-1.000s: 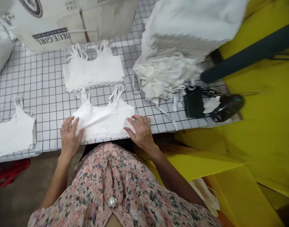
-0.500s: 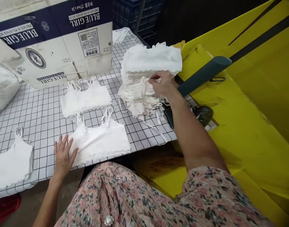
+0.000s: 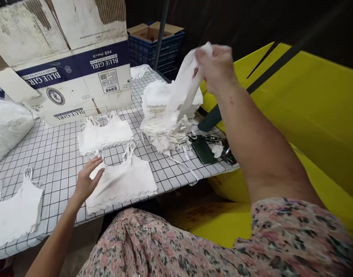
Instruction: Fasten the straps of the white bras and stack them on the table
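Hands apart, differently occupied: my right hand (image 3: 213, 67) is pinching a white bralette (image 3: 183, 82) in a closed grip above the grid-patterned desk (image 3: 55, 154), with the fabric hanging down in front of a heaped pile of white bralettes (image 3: 161, 125). My left hand (image 3: 88, 181) is hovering open, fingers spread, at the upper left edge of a flat bralette (image 3: 122, 182); I cannot tell whether it is touching the fabric. A second flat bralette (image 3: 105, 134) is lying just beyond that one, and a third (image 3: 16, 215) is lying at the left edge of the view. A dark green phone (image 3: 203, 149) is lying just beside the pile. A flattened Blue Girl carton (image 3: 72, 80) is standing at the desk's far edge, with a blue plastic crate (image 3: 156, 50) behind it.
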Tool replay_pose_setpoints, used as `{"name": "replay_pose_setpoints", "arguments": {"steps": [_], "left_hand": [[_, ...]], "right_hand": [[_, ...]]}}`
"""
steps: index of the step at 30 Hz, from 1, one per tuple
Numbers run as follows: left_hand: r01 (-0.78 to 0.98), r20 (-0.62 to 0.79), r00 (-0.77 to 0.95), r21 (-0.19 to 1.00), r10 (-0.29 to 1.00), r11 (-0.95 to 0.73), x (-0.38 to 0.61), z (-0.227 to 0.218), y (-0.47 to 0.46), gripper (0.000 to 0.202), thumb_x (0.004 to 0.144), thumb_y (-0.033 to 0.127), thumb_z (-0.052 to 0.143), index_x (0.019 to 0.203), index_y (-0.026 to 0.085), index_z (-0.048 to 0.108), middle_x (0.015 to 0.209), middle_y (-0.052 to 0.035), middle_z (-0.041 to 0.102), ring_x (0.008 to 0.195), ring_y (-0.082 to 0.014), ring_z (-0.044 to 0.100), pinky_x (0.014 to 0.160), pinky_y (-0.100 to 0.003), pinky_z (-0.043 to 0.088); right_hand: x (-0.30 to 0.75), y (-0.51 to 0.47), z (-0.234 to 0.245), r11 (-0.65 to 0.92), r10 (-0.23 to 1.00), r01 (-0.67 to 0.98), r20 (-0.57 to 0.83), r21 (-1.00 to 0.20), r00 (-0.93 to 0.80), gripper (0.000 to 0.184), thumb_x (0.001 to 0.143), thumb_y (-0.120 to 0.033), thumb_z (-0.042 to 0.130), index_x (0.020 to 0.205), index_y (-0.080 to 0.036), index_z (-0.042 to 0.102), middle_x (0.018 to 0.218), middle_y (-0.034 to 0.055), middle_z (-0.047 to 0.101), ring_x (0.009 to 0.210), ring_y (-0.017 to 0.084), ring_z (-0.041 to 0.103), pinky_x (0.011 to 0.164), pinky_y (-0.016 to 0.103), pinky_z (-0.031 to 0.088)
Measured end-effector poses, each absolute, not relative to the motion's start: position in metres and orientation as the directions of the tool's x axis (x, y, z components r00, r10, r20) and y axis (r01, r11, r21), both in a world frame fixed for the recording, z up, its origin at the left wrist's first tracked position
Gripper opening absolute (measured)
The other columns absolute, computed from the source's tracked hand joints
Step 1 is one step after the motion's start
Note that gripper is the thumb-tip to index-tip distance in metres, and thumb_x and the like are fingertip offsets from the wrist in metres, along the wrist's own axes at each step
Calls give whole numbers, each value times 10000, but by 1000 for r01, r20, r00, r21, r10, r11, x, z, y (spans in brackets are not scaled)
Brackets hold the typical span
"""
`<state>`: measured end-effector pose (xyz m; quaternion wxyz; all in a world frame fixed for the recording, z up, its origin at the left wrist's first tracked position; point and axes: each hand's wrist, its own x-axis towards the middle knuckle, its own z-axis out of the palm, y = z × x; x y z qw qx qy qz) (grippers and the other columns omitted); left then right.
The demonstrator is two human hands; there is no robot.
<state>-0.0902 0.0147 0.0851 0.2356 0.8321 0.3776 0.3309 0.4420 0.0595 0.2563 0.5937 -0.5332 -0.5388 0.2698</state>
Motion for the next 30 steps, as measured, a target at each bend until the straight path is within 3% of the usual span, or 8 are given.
{"name": "replay_pose_setpoints", "arguments": {"steps": [3, 6, 9, 14, 18, 22, 26, 30], "left_hand": [[297, 343, 550, 772, 762, -562, -38, 113, 19, 331, 985, 441, 772, 1258, 265, 835, 1367, -121, 820, 1345, -323, 765, 1235, -566, 584], [29, 290, 589, 925, 755, -378, 23, 145, 19, 406, 947, 437, 827, 1303, 244, 802, 1388, -133, 802, 1257, -289, 797, 1133, -484, 652], [-215, 272, 569, 960, 776, -179, 81, 165, 18, 681, 715, 333, 1019, 1335, 264, 746, 1506, -107, 734, 1379, -312, 730, 1121, -437, 652], [-273, 0, 569, 943, 822, 189, 114, 158, 20, 255, 790, 283, 910, 954, 161, 757, 919, -64, 814, 956, -275, 836, 926, -438, 705], [-310, -181, 436, 890, 882, 336, 81, 149, 29, 156, 884, 299, 852, 940, 193, 753, 852, -11, 792, 816, -191, 803, 789, -318, 681], [-310, -225, 370, 885, 902, 348, 52, 153, 33, 214, 946, 406, 824, 972, 199, 775, 925, -32, 811, 887, -217, 803, 783, -320, 686], [-258, -251, 352, 900, 902, 351, 44, 152, 26, 215, 937, 416, 820, 974, 207, 786, 929, -45, 814, 899, -233, 801, 789, -344, 699], [-237, -322, 337, 880, 884, 411, 43, 141, 19, 181, 906, 373, 837, 962, 207, 790, 913, -32, 815, 818, -186, 781, 756, -301, 678]], "right_hand": [[397, 38, 287, 426, 810, 181, 463, -886, 360, 77, 1159, -257, 597, 1083, -258, 609, 889, -90, 676, 769, 84, 598, 709, 209, 545], [335, 12, 291, 450, 848, 135, 470, -883, 247, 73, 1125, -177, 641, 1077, -198, 693, 954, -56, 743, 858, 68, 646, 786, 187, 546], [291, -13, 276, 389, 910, 151, 404, -909, 87, 231, 1075, -317, 748, 900, -167, 722, 835, -29, 717, 772, 88, 657, 702, 209, 541], [313, -52, 229, 278, 935, 351, 335, -894, 113, 431, 913, -614, 876, 822, -204, 776, 783, 24, 714, 753, 161, 694, 698, 300, 611], [377, -84, 173, -47, 821, 527, 268, -848, 504, 323, 972, -541, 775, 928, -222, 796, 844, 54, 758, 740, 180, 707, 775, 364, 661], [407, -107, 116, -313, 769, 561, 142, -766, 623, 217, 956, -402, 698, 882, -200, 724, 827, 97, 749, 746, 238, 713, 829, 443, 643], [415, -121, 76, -592, 702, 621, 49, -513, 710, 222, 903, -318, 685, 1003, -132, 754, 1123, 252, 775, 1222, 439, 680, 1141, 658, 478], [430, -127, 50, -759, 634, 600, -77, -252, 770, 511, 875, -432, 728, 1212, -49, 755, 1360, 363, 686, 1465, 570, 436, 1112, 753, 380]]}}
